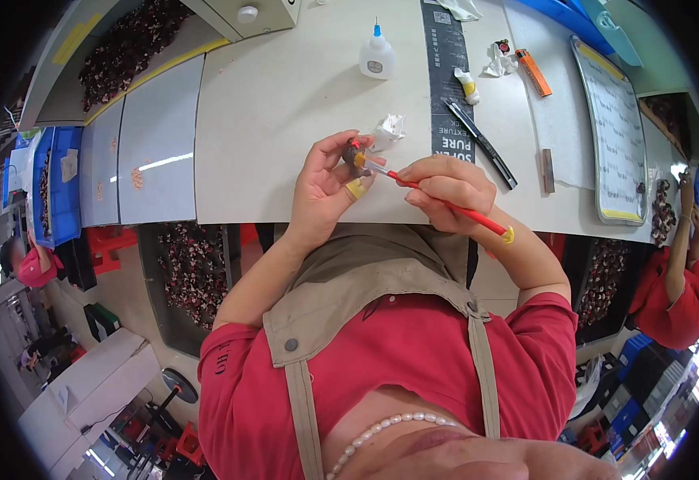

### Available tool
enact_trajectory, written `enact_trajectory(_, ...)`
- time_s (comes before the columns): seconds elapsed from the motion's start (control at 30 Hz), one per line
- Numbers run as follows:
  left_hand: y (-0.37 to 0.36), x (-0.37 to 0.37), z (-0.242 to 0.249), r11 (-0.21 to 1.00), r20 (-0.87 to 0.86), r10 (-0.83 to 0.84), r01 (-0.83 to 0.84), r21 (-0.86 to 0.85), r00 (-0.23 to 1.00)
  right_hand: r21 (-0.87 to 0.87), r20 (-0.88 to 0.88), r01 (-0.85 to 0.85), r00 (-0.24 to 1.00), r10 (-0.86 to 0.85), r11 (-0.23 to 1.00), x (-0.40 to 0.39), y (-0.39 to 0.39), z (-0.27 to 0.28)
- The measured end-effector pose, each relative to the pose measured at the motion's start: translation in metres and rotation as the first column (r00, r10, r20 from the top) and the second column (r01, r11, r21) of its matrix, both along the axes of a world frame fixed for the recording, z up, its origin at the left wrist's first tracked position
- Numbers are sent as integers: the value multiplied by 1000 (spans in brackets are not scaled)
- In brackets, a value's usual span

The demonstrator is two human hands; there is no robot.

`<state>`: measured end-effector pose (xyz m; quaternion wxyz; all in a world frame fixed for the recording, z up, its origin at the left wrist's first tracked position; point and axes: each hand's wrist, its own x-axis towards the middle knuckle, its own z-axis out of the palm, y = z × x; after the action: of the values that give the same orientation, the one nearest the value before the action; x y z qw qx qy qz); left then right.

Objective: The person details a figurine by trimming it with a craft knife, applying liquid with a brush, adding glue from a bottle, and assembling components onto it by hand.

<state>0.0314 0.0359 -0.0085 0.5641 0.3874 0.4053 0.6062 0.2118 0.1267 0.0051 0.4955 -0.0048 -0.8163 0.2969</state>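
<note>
My left hand (323, 181) pinches a small dark brown figure-like piece (352, 152) with a bit of red on top, raised over the near part of the table. Yellow tape wraps a digit of that hand. In my right hand (452, 192) is a thin paintbrush (481, 218) with a red handle, a silver ferrule and yellowish bristles. Its bristles meet the dark piece or lie right in front of it. A crumpled white tissue (388, 132) lies just beyond my left hand. Farther back stands a white squeeze bottle (377, 60) with a blue needle tip.
On the right lie a black pen-like tool (481, 144), an orange tool (533, 73), a small metal bar (548, 171) and a framed white board (605, 210) with rows of marks. Bins of dark red pieces (193, 268) stand below the table edge. A co-worker's arm (677, 248) shows at far right.
</note>
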Motion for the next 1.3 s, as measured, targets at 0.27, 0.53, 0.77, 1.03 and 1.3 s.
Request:
enact_trajectory(0.27,-1,0,-1,1000,2,-22,22,-5,1000,-38,-25,18,1000,-18,999,-3,-4,-2)
enact_trajectory(0.53,-1,0,-1,1000,37,-20,21,-22,999,-62,-17,68,997,-69,996,2,-2,-2)
enact_trajectory(0.77,-1,0,0,1000,7,-18,18,-6,1000,-38,18,47,999,-46,998,3,-1,3)
enact_trajectory(1.03,-1,0,-1,1000,-2,-6,6,-13,1000,-89,-12,62,998,-63,994,1,-3,-1)
enact_trajectory(1.3,-1,2,-4,999,1,32,-32,-28,999,-138,-46,48,997,-55,989,0,-6,-2)
